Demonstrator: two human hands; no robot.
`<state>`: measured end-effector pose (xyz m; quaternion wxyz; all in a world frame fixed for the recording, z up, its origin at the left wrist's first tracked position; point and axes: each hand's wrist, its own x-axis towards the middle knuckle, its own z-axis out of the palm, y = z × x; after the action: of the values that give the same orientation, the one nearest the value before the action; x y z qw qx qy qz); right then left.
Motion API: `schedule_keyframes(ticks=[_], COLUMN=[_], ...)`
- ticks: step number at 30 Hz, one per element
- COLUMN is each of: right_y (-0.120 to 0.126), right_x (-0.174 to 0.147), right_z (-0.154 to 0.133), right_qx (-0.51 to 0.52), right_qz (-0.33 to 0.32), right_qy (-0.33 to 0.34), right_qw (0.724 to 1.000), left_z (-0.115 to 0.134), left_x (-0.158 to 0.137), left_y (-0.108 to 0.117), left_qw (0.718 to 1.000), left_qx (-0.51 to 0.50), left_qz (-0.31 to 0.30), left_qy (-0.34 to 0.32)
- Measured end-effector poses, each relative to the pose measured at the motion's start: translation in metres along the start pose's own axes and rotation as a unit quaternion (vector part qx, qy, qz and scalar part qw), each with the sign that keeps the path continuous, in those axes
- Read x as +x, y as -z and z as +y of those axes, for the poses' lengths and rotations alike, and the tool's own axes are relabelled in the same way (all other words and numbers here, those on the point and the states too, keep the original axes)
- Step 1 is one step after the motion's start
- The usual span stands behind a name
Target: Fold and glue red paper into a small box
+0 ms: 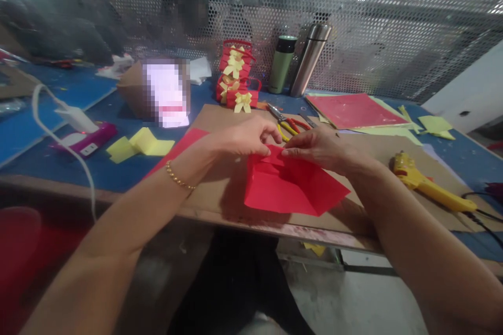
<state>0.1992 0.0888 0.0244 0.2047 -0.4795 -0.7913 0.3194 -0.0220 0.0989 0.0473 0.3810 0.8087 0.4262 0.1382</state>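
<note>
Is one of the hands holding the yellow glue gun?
No, the yellow glue gun lies on the cardboard, while the left hand and right hand pinch the red paper.

Smooth matt red paper (291, 188), dull cardboard (223, 180), shiny metal flask (311, 60), plastic glue gun (432, 189)

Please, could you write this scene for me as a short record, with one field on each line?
left hand: the left hand pinches the far edge of a folded red paper
right hand: the right hand grips the same edge, close beside
under the paper: brown cardboard
farther back: red items with yellow bows, a green bottle, a steel bottle
picture right: a yellow glue gun
picture left: yellow paper pieces
</note>
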Motion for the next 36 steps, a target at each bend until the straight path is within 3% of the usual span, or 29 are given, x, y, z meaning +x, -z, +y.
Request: schedule_keyframes(ticks=[9,16,25,36], right_y=[-0.0007,-0.0027,-0.0035,-0.0043], right_x=[0.0032,0.0024,0.0021,0.0012], right_z=[0.005,0.0021,0.0021,-0.0011], right_qx=[-0.018,-0.053,-0.031,-0.034], right_qz=[-0.003,0.019,0.01,0.004], right_qy=[0.009,0.001,-0.013,-0.02], right_qw=[1.0,0.998,0.999,0.999], left_z=[0.005,-0.0003,0.0063,-0.0004], left_x=[0.001,0.002,-0.0017,0.0023], left_y=[0.0004,-0.0021,-0.002,-0.0029], left_qw=[0.999,0.999,0.998,0.998], left_qx=[0.034,0.0,-0.02,-0.008], left_qz=[-0.013,-0.031,-0.053,-0.066], left_qy=[-0.004,-0.015,0.004,-0.018])
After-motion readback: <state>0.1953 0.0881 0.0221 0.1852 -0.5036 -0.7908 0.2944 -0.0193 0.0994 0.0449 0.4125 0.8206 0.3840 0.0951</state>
